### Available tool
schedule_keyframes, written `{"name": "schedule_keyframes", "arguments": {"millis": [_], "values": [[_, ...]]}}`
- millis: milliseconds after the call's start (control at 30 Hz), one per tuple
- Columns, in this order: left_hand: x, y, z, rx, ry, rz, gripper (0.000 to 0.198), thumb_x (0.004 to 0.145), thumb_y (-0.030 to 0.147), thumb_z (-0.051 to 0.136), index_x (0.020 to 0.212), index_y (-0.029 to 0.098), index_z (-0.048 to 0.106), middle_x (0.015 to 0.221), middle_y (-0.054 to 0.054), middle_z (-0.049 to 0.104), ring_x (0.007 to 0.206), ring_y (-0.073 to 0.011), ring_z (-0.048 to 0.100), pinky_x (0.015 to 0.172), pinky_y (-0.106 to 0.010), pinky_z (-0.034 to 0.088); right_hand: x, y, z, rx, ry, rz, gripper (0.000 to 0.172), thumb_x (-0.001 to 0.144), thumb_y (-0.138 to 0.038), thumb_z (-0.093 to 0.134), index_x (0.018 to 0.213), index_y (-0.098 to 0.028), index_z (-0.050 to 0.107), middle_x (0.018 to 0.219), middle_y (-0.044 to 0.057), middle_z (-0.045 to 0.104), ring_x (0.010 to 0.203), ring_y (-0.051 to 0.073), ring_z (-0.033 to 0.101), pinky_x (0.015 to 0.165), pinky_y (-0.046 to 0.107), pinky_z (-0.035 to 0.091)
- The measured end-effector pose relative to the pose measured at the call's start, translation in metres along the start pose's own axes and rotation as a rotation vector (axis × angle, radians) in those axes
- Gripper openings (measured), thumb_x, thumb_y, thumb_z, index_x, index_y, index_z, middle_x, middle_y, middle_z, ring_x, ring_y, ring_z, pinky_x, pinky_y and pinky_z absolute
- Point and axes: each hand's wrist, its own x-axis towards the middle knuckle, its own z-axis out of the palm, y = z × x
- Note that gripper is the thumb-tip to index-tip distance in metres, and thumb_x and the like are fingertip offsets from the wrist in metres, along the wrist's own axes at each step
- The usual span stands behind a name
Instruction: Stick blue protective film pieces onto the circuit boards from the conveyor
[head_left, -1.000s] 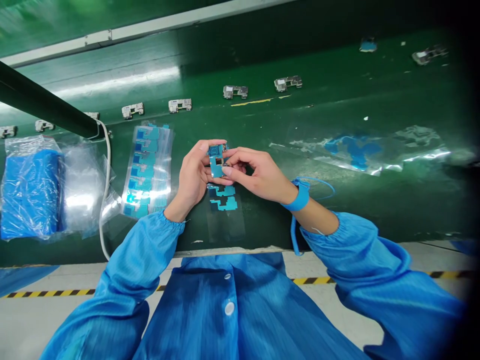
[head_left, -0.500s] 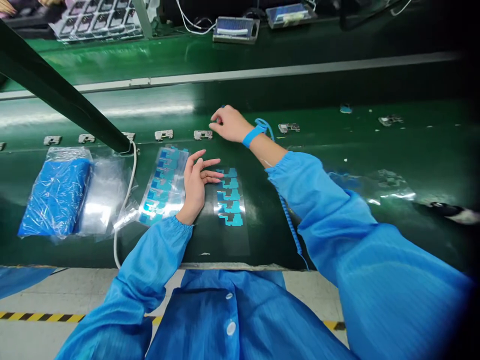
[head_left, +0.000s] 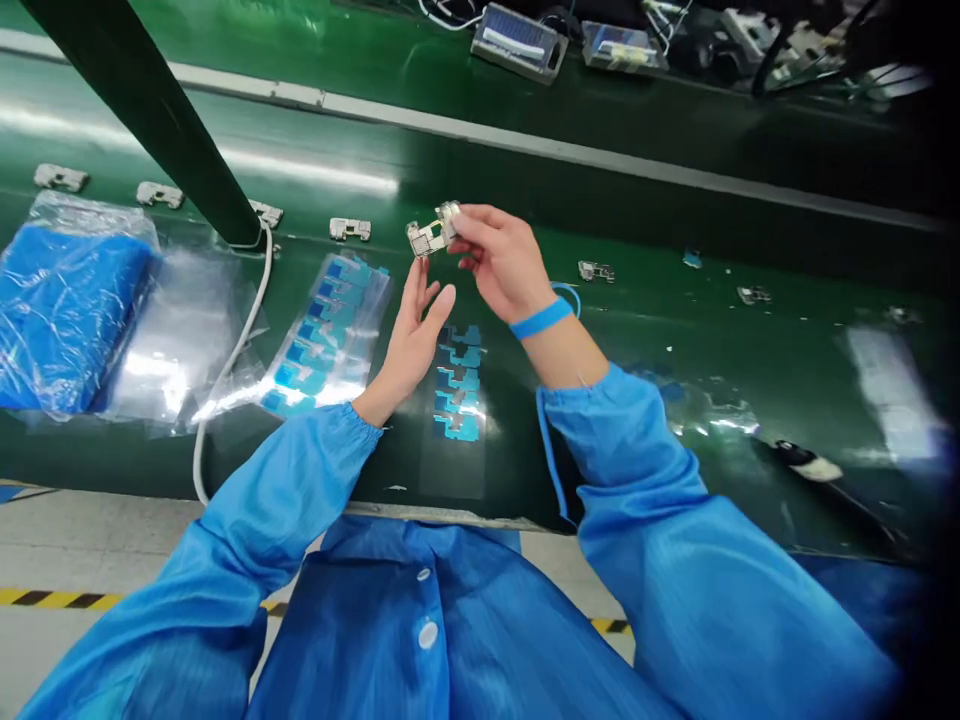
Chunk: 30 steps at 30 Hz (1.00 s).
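The right hand (head_left: 506, 255) had its finger and thumb pinched tight on the 2 o'clock end of a small silver board (head_left: 429, 242), held up over the green bench (head_left: 517, 450). The left hand (head_left: 414, 340) was spread, with nothing pinched, its fingertips right by the board's 6 o'clock edge; I couldn't tell if they touched. Half a second earlier, the right hand was reaching down beside a board in the row. Now a board was up between the hands, so it looked like the work had turned to this one. It was shiny and tipped, with a gap in its middle, and no blue on the side I saw. Another silver board (head_left: 350, 229) lay at 9 o'clock from it. A clear sheet with blue shapes (head_left: 452, 470) lay near 6 o'clock, and a bigger sheet (head_left: 351, 345) at 8.
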Motion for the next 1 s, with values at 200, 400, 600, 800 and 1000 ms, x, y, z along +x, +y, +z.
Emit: {"name": "schedule_keyframes", "arguments": {"millis": [200,400,600,800,1000], "values": [[-0.007,-0.002,0.002,-0.075,-0.186,0.126,0.041,0.115,0.055,0.059,0.138,0.026,0.076,0.166,-0.006,0.067,0.160,-0.0255,0.059,0.137,-0.040,0.047,-0.128,0.008,-0.003,-0.007,0.048,0.047,0.045,0.094,-0.064,0.086,0.112,-0.026,0.072,0.100,0.005,0.078,0.094,0.023,0.074,0.084,0.039,0.061],[-0.009,-0.009,0.000,-0.117,-0.258,-0.197,0.045,0.114,0.033,0.059,0.158,0.021,0.054,0.127,-0.011,0.085,0.105,-0.0185,0.085,0.106,-0.037,0.067,-0.226,0.012,-0.039,-0.865,-0.309,-0.283,0.040,0.113,-0.046,0.070,0.148,-0.027,0.071,0.153,0.017,0.072,0.139,0.036,0.064,0.112,0.057,0.052],[-0.011,-0.021,0.004,0.018,-0.286,-0.292,0.029,0.110,0.018,0.056,0.139,0.021,0.061,0.128,-0.011,0.083,0.097,-0.0148,0.084,0.103,-0.036,0.069,-0.239,0.030,-0.036,-1.079,-0.241,-0.485,0.037,0.110,-0.038,0.076,0.146,-0.027,0.075,0.146,0.010,0.080,0.132,0.033,0.066,0.103,0.051,0.049],[-0.009,-0.020,0.001,0.035,-0.323,-0.338,0.038,0.109,0.020,0.060,0.147,0.023,0.058,0.146,-0.013,0.078,0.096,-0.0143,0.084,0.096,-0.033,0.071,-0.229,0.009,-0.038,-1.125,-0.222,-0.874,0.023,0.112,-0.011,0.068,0.129,-0.023,0.079,0.126,0.007,0.089,0.108,0.020,0.079,0.093,0.039,0.053],[-0.004,-0.020,-0.003,-0.033,-0.339,-0.338,0.054,0.106,0.028,0.068,0.158,0.033,0.055,0.127,-0.006,0.083,0.098,-0.0167,0.085,0.095,-0.032,0.072,-0.237,-0.046,-0.045,-0.870,-0.289,-0.855,0.021,0.106,-0.011,0.073,0.120,-0.025,0.083,0.112,0.006,0.087,0.100,0.023,0.077,0.086,0.041,0.058]]}}
